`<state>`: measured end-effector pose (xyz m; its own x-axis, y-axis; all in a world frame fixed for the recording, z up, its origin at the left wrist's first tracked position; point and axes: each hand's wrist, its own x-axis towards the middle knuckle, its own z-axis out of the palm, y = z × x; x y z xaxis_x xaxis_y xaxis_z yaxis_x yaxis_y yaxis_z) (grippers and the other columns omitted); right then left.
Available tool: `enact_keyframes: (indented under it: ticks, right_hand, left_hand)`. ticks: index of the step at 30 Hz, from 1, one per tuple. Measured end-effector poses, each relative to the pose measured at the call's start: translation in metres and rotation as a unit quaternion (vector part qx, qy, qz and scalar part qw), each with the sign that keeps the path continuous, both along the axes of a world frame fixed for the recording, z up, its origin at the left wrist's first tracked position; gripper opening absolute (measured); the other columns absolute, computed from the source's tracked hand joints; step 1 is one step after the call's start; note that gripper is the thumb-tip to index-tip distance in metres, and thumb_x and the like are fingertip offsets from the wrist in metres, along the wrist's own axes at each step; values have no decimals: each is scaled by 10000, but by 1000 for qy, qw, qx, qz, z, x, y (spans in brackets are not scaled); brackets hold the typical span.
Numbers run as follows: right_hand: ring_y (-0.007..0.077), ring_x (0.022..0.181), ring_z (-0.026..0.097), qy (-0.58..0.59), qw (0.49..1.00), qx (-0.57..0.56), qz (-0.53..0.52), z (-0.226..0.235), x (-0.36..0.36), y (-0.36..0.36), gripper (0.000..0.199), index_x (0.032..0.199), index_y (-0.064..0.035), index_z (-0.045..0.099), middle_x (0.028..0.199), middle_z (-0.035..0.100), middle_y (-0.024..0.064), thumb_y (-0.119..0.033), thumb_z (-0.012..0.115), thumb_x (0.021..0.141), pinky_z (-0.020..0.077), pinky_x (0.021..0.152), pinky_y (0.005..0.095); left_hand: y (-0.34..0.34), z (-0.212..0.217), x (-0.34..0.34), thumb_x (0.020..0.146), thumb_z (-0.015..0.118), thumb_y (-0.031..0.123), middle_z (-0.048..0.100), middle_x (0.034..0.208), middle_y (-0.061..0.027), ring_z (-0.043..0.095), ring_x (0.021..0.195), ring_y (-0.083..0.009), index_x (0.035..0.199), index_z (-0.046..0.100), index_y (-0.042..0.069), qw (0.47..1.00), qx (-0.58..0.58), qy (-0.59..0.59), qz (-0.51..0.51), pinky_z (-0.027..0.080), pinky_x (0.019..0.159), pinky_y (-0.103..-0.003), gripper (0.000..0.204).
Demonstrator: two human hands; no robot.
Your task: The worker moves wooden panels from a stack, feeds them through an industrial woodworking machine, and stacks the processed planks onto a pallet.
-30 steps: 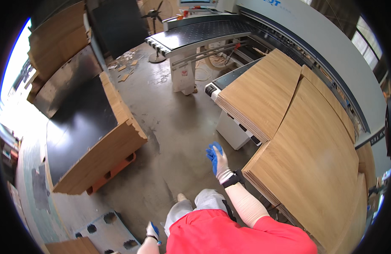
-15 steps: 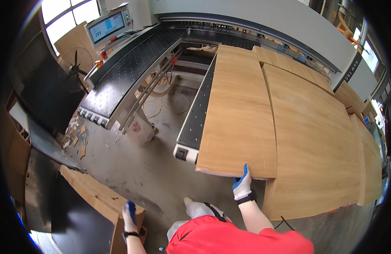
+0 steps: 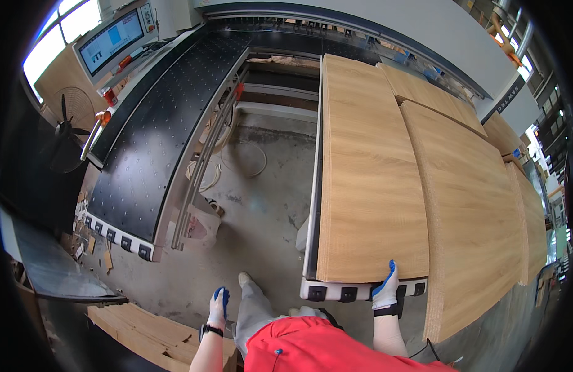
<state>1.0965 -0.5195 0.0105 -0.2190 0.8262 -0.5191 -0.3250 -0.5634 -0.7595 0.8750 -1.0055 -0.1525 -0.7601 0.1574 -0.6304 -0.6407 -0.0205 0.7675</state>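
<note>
My right hand (image 3: 386, 294), in a white glove with blue fingers, grips the near edge of a long wood-grain board (image 3: 373, 186). The thumb lies on its top face, and the fingers are hidden at the edge. This board rests over a black-topped machine support (image 3: 311, 290) with a white front. To its right lies a wider wood-grain board (image 3: 469, 204). My left hand (image 3: 218, 309), gloved the same way, hangs beside my leg with its fingers loosely apart and nothing visible in them. Brownish offcut boards (image 3: 147, 335) lie below it.
A black perforated machine table (image 3: 156, 136) runs along the left, with a monitor (image 3: 111, 40) and a fan (image 3: 68, 129) beyond. A grey machine beam (image 3: 410, 28) spans the back. Between the supports, hoses and a wrapped bundle (image 3: 202, 220) are on the floor.
The gripped board has shifted right and away, uncovering more of the support's white front end. My right hand moved along with it. My left hand has come off the offcuts toward my leg.
</note>
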Motion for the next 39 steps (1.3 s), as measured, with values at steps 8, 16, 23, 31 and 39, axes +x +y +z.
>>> enact_keyframes:
  ticks: [8, 16, 23, 31, 39]
  right_hand:
    - [231, 1224, 591, -61, 996, 24, -65, 6, -147, 19, 521, 1341, -87, 584, 1313, 628, 60, -368, 721, 925, 485, 1018, 424]
    - [245, 1192, 611, -77, 989, 18, -124, -31, -322, 75, 579, 1333, -33, 568, 1299, 632, 89, -354, 772, 896, 510, 996, 435]
    - [302, 1271, 548, -285, 950, 8, -131, -34, -501, 115, 899, 1417, 97, 370, 1447, 480, 245, -455, 798, 851, 483, 1062, 423]
    - [208, 1109, 572, 66, 979, -104, 160, -5, -591, 142, 349, 1236, -94, 592, 1294, 606, 62, -298, 691, 971, 488, 969, 409]
    - [167, 1164, 601, -92, 988, 118, 36, 64, -619, 205, 363, 1324, -87, 601, 1262, 651, 51, -274, 626, 1014, 483, 984, 391]
  left_hand:
    - [217, 76, -166, 1033, 629, 262, 589, 1400, -110, 572, 1269, -181, 1485, 457, -1, 936, 205, -32, -286, 423, 1107, -294, 550]
    - [373, 89, -213, 1055, 569, 326, 433, 1507, -87, 449, 1405, -297, 1633, 54, 204, 935, 313, -101, -134, 380, 1141, -481, 784]
    - [497, 97, -346, 991, 685, 277, 532, 1433, -92, 538, 1305, -249, 1505, 386, 167, 880, 417, -209, -90, 426, 1125, -441, 604]
    - [568, 126, -522, 919, 723, 366, 605, 1374, -132, 599, 1245, -305, 1407, 515, 79, 910, 383, -141, -73, 508, 1060, -477, 603]
    - [557, 130, -733, 941, 689, 382, 541, 1466, -146, 536, 1330, -317, 1483, 439, 64, 905, 406, -87, -91, 441, 1114, -479, 676]
